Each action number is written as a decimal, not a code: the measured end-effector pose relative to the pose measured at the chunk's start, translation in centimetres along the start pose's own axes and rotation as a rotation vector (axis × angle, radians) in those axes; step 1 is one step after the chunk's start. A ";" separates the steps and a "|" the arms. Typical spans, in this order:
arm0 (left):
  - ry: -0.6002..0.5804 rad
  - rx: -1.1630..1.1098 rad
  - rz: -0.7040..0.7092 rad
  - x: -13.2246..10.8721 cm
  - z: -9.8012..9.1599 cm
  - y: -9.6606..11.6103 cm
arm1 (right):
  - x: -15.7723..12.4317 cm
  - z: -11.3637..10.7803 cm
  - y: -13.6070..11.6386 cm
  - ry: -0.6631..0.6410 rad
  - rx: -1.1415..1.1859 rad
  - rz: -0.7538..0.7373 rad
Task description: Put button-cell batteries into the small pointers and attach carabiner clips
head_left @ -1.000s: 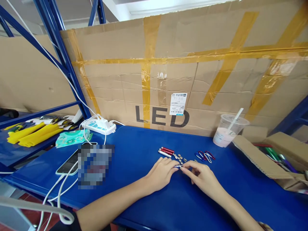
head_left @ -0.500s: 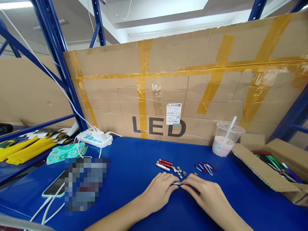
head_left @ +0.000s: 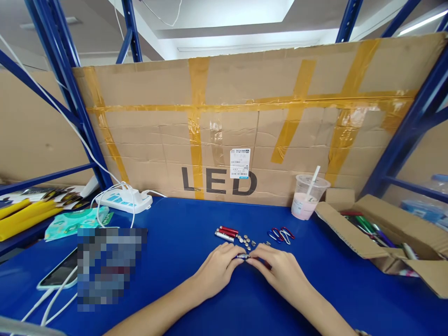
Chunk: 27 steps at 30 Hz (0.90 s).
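My left hand and my right hand rest on the blue table, fingertips meeting. Both pinch a small silver cylinder between them. Just beyond lie small red and silver tubes, several button cells, and red, blue and silver clips.
A taped cardboard sheet marked LED stands at the back. A plastic cup with a straw and an open carton of pens are at right. A power strip, a phone with cables, a wipes pack and yellow items lie at left.
The camera has tilted up and shifted, so everything sits lower and further left in view. Both hands keep pinching the small cylinder in the same spot on the table.
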<state>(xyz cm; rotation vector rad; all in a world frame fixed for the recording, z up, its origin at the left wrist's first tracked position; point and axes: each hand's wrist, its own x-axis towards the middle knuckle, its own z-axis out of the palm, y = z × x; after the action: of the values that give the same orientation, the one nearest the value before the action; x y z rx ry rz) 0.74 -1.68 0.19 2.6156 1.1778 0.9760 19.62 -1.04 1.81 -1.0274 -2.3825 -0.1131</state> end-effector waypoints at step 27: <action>-0.052 0.037 0.004 -0.1 0.2 -0.2 | 0.3 0.4 1.1 -0.146 0.130 -0.017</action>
<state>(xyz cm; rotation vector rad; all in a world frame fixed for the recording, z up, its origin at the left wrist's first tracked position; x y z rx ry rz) 0.69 -1.59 -0.13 2.6558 1.1905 0.8891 20.05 0.05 1.42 -0.9842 -2.4931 0.1137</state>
